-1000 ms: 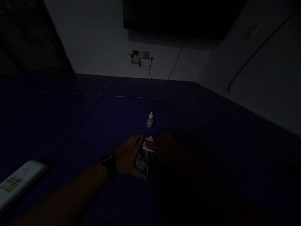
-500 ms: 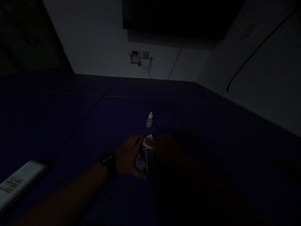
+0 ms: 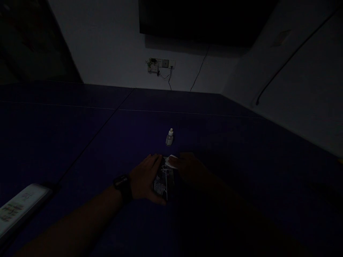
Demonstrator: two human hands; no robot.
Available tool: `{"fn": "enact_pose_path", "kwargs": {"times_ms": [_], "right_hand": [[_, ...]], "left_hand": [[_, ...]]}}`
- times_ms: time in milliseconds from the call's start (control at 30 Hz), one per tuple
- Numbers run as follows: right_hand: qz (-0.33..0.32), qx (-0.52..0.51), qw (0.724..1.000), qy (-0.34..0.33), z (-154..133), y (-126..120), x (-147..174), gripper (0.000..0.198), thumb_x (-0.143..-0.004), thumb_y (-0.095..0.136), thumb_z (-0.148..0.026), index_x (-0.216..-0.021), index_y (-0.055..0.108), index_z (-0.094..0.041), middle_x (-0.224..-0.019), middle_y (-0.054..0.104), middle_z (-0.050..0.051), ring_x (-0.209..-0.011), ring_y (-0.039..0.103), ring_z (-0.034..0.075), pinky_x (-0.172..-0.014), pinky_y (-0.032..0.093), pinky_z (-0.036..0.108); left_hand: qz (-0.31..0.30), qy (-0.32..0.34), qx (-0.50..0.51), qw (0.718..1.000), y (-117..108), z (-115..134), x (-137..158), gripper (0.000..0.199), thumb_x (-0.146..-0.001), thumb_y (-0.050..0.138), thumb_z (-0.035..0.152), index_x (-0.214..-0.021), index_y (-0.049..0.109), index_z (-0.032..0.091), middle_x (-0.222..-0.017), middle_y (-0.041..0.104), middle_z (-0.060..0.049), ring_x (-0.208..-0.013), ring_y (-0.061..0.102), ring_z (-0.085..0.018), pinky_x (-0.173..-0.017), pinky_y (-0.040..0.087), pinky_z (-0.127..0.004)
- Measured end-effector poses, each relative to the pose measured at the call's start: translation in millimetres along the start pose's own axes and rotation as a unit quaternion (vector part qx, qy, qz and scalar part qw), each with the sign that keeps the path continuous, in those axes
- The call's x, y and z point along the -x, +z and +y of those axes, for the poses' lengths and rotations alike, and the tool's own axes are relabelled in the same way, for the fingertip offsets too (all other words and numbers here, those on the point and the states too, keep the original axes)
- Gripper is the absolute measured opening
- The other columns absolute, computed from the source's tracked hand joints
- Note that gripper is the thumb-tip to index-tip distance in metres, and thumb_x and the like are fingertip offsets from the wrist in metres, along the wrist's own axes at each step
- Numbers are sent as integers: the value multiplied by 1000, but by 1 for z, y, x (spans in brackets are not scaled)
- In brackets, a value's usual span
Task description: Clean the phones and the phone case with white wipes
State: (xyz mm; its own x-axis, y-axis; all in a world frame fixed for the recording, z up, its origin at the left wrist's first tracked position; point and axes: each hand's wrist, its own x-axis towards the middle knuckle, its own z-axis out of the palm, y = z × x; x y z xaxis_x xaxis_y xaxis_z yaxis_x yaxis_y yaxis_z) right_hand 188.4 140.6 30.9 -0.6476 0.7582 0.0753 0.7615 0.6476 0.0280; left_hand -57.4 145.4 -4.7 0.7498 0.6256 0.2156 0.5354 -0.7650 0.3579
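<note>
- From where I stand, the left hand (image 3: 140,178) has thumb and fingers spread apart, the dark picture-faced slab (image 3: 160,184) lying against them in the gap, along their right side.
- The right hand (image 3: 190,169) has its fingertips on a white wipe (image 3: 168,162) at the slab's far end; too dim to tell whether the thumb pinches it.
- A small bottle (image 3: 169,139) stands just beyond the fingers, apart from both hands, on the blue surface (image 3: 120,142).

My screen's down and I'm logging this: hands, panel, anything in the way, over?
Left hand spread along panel's left edge. Right hand on white wipe, panel's far end. Bottle upright beyond, apart from both hands.
</note>
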Motion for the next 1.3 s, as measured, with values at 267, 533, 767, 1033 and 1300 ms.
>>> {"fn": "enact_pose_path", "kwargs": {"times_ms": [267,533,767,1033,1300], "right_hand": [[3,2,1000,-2,-2,-4,-1,47,-95,45,-10,-139,59,-20,-126,67,12,-92,58,22,-83,43,35],[-14,10,1000,23,-2,-12,1,37,-93,50,-12,-123,70,-18,-92,67,11,-82,56,21,-72,39,30],[-20,9,1000,16,-2,-13,2,38,-95,47,-12,-125,69,-18,-93,67,11,-80,54,20,-71,37,30],[-18,16,999,-29,-3,-4,0,41,-92,50,-11,-130,66,-16,-124,68,14,-93,58,23,-81,42,34],[-36,17,999,-20,1,-10,1,40,-93,48,-9,-126,68,-20,-117,71,12,-92,59,23,-83,41,35]], "left_hand": [[-12,-8,4,1000,-3,3,-2,143,-57,69,87,-160,10,8,-159,27,-33,-145,33,-51,-118,26,-69],[-30,-10,14,999,-2,-4,1,144,-60,66,90,-160,4,8,-161,22,-33,-147,28,-51,-118,26,-68],[-52,1,-35,998,-12,-27,8,154,-51,62,97,-161,1,8,-166,7,-31,-152,11,-51,-122,9,-67],[-77,-3,-46,996,-10,-29,6,150,-53,63,94,-161,1,9,-166,13,-28,-152,17,-49,-123,2,-64],[-82,-11,-42,996,-15,-24,5,147,-55,64,93,-161,5,11,-166,15,-27,-152,18,-47,-123,4,-63]]}}
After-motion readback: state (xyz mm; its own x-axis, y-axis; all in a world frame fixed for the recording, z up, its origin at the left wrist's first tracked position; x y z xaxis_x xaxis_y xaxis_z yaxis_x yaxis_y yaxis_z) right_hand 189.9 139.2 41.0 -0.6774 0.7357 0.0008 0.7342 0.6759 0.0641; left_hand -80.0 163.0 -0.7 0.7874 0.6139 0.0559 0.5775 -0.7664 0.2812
